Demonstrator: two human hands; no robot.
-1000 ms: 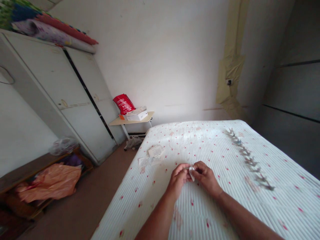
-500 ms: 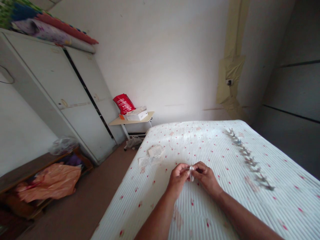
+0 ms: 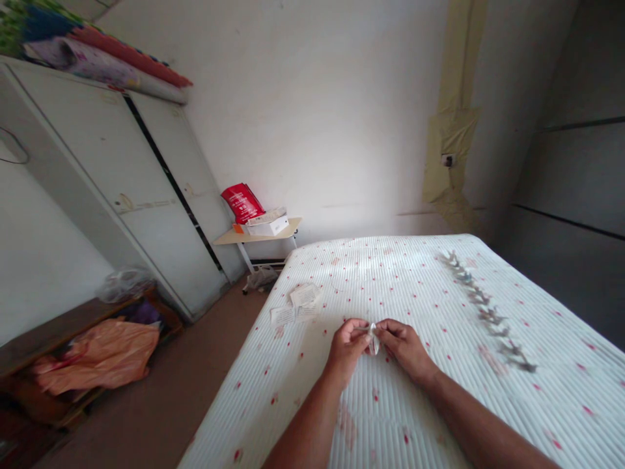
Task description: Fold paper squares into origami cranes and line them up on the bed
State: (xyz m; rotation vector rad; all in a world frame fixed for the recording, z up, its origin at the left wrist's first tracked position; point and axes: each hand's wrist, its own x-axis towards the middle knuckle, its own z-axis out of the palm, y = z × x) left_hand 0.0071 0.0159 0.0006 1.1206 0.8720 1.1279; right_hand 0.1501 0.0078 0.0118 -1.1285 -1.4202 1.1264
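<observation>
Between both hands is a small folded piece of paper (image 3: pixel 374 342), pale and narrow, held just above the bed. My left hand (image 3: pixel 347 347) pinches it from the left, thumb and fingers closed. From the right, my right hand (image 3: pixel 403 345) grips it with thumb and forefinger. The fingertips cover part of its folds. To the right, a row of several folded paper cranes (image 3: pixel 491 317) runs along the bed. Left of my hands, some printed paper pieces (image 3: pixel 305 296) lie flat.
The bed (image 3: pixel 381 423) has a white ribbed cover with red dots. Behind its left corner stands a small table (image 3: pixel 229 238) with a red bag (image 3: pixel 243 203) and a white box (image 3: pixel 268 225). A grey cabinet (image 3: pixel 107 143) and a low shelf with an orange plastic bag (image 3: pixel 100 355) are at left.
The right fingers have shifted slightly on the folded paper, and its top looks a little more spread. Everything else stays where it was.
</observation>
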